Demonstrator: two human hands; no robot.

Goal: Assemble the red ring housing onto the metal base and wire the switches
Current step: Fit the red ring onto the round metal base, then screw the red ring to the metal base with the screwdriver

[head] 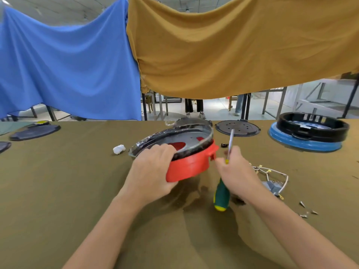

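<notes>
The red ring housing is tilted up off the table, with a grey metal base wrapped in clear film seated in its top. My left hand grips the housing's near left rim, thumb under and fingers over the edge. My right hand holds a screwdriver with a green and yellow handle, its shaft pointing up and away just right of the housing's red tab. A bundle of white wires with a grey switch part lies on the cloth behind my right hand.
An olive cloth covers the table. At the back stand a black perforated disc, a black ring on a blue base and dark plates. A white wad lies left; small metal clips lie at right.
</notes>
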